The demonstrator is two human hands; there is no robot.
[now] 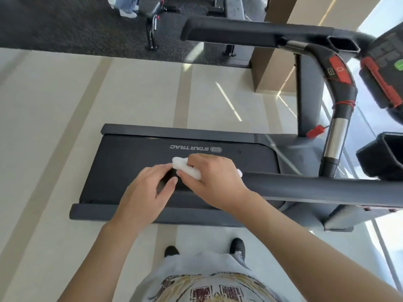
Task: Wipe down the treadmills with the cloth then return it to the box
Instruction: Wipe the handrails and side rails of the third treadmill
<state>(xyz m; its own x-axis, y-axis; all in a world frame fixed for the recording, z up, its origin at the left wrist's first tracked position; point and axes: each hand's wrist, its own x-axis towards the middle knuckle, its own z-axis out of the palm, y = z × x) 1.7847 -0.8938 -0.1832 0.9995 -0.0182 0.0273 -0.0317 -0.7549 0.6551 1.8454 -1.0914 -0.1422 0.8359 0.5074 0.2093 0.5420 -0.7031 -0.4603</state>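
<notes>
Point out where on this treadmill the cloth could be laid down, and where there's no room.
Free: the belt left of the hands, between the far side rail and the near side rail. Crowded: the near handrail, where the right hand grips the cloth and the left hand touches it.

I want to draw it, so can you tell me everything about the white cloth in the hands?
The white cloth looks soft and fluffy and is bunched into a small wad, not spread flat. The right hand grips it, its fingers curled round it, so most of it is hidden; one end sticks out to the left and a small bit peeks out at the right. The left hand touches the left end with its fingertips. It is held above the treadmill's black belt, beside the grey handrail.
</notes>
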